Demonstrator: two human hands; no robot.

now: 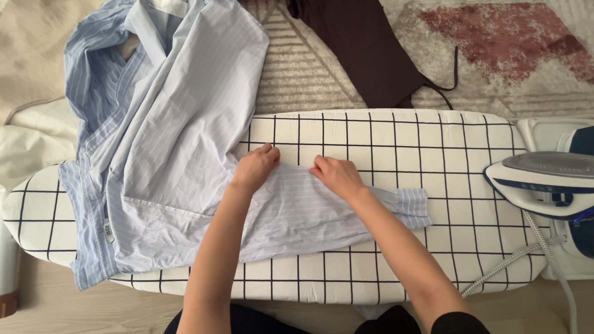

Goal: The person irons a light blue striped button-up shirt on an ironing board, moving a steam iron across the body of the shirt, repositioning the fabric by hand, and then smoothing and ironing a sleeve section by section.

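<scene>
1. At the far left, a cream cloth (25, 142) lies on the floor beside the narrow end of the ironing board (443, 147), which has a white cover with a black grid.
2. A light blue striped shirt (168, 126) is spread over the left part of the board. Its collar end hangs over the far edge, and its lower edge reaches almost to the near edge.
3. One sleeve (312, 213) of the shirt is laid flat along the middle of the board and points to the right. Its cuff (412, 205) is at the right end.
4. The left hand (255, 167) rests on the upper edge of the sleeve, near the place where the sleeve joins the body of the shirt. The grip seems to pinch the fabric edge with bent fingers, but I cannot tell for sure.
5. The right hand (337, 175) lies just beside it, also on the upper edge of the sleeve. Its fingers are curled onto the cloth, and the two hands are close but not touching.
6. Behind the board, a dark brown garment (358, 44) lies on a patterned carpet (505, 37).
7. At the right end, a white and dark blue steam iron (558, 182) rests on its base, with its cord (515, 261) hanging toward the floor.
</scene>
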